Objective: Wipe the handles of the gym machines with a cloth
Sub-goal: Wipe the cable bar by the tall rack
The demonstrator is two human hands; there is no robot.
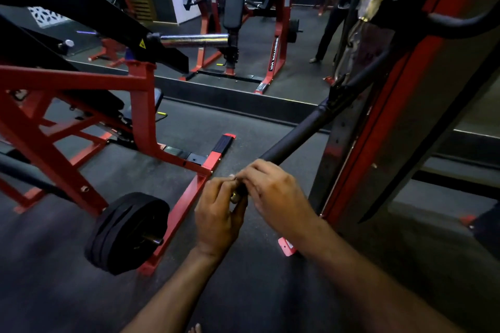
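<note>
Two hands meet at the near end of one long black handle point(295, 135). The handle slopes up to the right, toward a red and black machine point(405, 105). The left hand point(216, 220) curls its fingers round the tip of the handle, where a small shiny bit shows. The right hand point(273, 192) lies over the handle just above, fingers bent down on it. I cannot see a cloth in either hand. To the left stands one red frame machine point(81, 105) with one stack of black weight plates point(127, 232) on the dark floor point(257, 292).
</note>
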